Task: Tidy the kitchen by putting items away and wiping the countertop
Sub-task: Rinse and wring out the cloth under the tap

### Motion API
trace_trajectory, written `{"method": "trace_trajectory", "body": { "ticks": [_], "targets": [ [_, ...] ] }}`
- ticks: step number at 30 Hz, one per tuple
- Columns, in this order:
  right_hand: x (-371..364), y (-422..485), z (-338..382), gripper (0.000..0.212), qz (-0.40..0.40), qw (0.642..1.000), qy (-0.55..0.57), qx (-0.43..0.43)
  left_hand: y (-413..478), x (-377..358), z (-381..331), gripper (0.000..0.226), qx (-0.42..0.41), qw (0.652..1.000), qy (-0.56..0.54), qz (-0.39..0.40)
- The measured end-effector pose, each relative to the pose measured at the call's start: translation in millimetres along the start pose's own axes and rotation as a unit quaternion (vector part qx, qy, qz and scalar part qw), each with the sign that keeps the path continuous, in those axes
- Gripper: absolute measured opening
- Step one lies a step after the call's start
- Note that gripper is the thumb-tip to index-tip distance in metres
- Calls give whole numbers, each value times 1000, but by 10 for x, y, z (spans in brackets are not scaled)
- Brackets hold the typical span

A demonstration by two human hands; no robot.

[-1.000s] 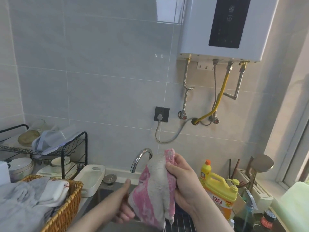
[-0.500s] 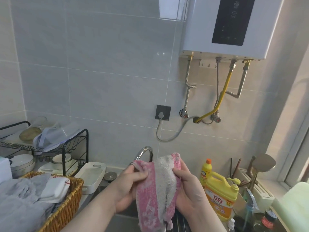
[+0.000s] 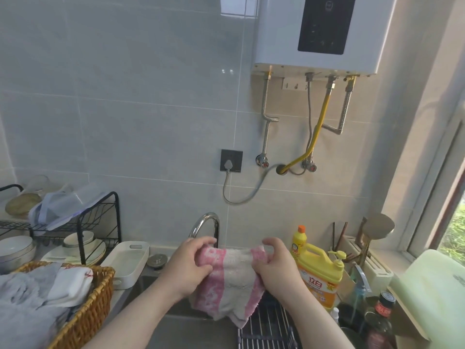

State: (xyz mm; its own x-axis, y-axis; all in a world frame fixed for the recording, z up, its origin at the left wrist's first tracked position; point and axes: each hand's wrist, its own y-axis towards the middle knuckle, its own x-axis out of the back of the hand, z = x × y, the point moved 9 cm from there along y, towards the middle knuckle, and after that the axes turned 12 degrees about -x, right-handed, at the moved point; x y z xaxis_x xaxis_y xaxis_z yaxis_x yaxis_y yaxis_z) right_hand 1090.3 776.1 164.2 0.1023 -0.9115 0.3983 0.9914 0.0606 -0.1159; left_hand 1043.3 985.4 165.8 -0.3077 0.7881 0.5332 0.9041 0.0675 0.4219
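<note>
A pink and white cleaning cloth (image 3: 232,280) hangs spread out over the sink (image 3: 191,328), just in front of the chrome faucet (image 3: 205,226). My left hand (image 3: 187,268) pinches its upper left corner. My right hand (image 3: 276,268) pinches the upper right corner. The cloth is stretched flat between both hands, and its lower edge dangles above a wire rack (image 3: 266,328) laid in the sink.
A wicker basket (image 3: 85,313) of grey and white cloths stands at the left, behind it a black dish rack (image 3: 83,222) with bowls and a white tray (image 3: 125,263). Right of the sink stand a yellow detergent bottle (image 3: 318,275), a utensil holder (image 3: 362,258) and sauce bottles (image 3: 381,321).
The cloth was bunched in my right hand; my left hand came up, took the other corner, and both hands pulled it open and flat. The view tilted slightly.
</note>
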Motion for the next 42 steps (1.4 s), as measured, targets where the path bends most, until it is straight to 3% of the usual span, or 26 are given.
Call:
{"method": "trace_trajectory", "body": {
  "ticks": [2, 5, 8, 11, 13, 16, 18, 27, 34, 38, 42],
  "targets": [
    [0, 6, 52, 50, -17, 997, -71, 36, 17, -10, -75, 39, -38, 993, 110, 30],
    [-39, -46, 63, 36, -21, 985, -153, 70, 6, -3, -58, 29, -48, 981, 185, 42],
    [37, -68, 41, 28, -54, 980, -169, 92, -4, 41, -43, 17, -49, 976, 212, 19],
    [85, -60, 18, 23, -124, 933, -309, 134, -6, -39, -84, 6, -55, 975, 210, 52],
    [146, -58, -46, 19, -127, 941, -280, 138, -16, -116, -126, 5, -41, 979, 183, 84],
    [299, -49, -261, 16, -79, 986, -115, 87, -47, -293, -154, 7, -19, 989, 89, 113],
    [413, -73, -439, 12, -80, 993, -65, 59, -85, -463, -122, 11, -7, 991, 29, 129],
    [706, -295, -1503, 6, -74, 995, -37, -54, -595, -1480, 405, 12, 125, 968, -135, 173],
    [844, -542, -2241, 7, -36, 985, -58, -161, -1305, -2265, 721, 11, 275, 897, -256, 233],
    [746, -586, -2754, 9, 1, 959, -159, -233, -1692, -2603, 850, 9, 284, 885, -218, 298],
    [599, -513, -3075, 13, -28, 938, -225, -261, -1567, -2703, 973, 21, 187, 943, -75, 266]
  ]
}}
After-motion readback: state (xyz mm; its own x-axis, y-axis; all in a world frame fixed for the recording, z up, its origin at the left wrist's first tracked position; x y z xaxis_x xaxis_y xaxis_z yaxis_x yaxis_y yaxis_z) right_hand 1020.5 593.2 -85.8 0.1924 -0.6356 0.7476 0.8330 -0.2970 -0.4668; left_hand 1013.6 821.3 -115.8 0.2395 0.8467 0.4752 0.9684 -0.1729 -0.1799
